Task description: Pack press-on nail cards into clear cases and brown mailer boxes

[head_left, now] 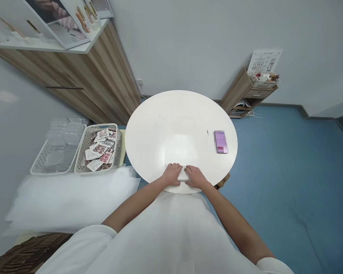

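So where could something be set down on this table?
The white table looks mostly bare across its left side and far half, bordered by the far rim, purple item and left hand. The near edge is crowded, with that hand and the right hand on a white slab.

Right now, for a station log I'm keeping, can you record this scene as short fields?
Left hand: at the left end of a small white item
Right hand: at that item's right end
Work surface: oval white table
Also on table: purple item, toward the right edge, pixelated
Left of table: basket of printed cards; beside it, another basket with clear plastic containers
Beyond table, right: small wooden cabinet
Floor: blue
White item's identity: cannot tell
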`<state>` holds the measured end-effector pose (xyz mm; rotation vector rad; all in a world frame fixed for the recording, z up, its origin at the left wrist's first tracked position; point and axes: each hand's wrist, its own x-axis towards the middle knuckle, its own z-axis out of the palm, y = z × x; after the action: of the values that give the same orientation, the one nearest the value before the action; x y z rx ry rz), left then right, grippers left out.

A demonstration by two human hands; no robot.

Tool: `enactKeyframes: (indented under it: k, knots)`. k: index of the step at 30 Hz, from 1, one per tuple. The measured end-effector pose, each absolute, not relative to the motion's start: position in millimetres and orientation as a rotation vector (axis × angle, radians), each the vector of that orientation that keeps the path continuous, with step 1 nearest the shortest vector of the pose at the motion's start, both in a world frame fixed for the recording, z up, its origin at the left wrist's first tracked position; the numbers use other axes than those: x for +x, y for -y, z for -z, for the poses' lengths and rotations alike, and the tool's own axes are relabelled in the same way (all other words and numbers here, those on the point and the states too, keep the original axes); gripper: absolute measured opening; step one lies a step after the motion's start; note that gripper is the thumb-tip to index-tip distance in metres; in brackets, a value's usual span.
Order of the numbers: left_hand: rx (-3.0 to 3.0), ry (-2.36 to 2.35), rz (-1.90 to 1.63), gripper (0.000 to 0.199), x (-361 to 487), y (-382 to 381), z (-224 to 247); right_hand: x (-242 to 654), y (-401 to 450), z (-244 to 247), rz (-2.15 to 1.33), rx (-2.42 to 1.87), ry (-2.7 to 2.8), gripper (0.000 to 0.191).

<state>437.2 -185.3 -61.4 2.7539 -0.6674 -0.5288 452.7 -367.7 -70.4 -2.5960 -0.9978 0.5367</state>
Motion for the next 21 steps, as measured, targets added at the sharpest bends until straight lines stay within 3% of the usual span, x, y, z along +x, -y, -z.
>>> enactKeyframes:
  k: [12, 16, 21]
  knots:
    - [2.507, 0.476, 0.8, 0.035, 439.8, 159.1, 46.1, 475.7, 359.4, 51.6, -0.78, -2.399, 0.742, 0.03]
    - [2.363, 0.269, 0.738, 0.036, 449.3, 140.4, 49.5, 498.2, 354.5, 49.5, -0.959, -2.224, 0.505, 0.031]
    - [2.198, -0.036, 0.626, 0.028, 457.6, 120.5, 65.6, 506.9, 354.6, 61.0, -0.938, -2.216, 0.302, 0.03]
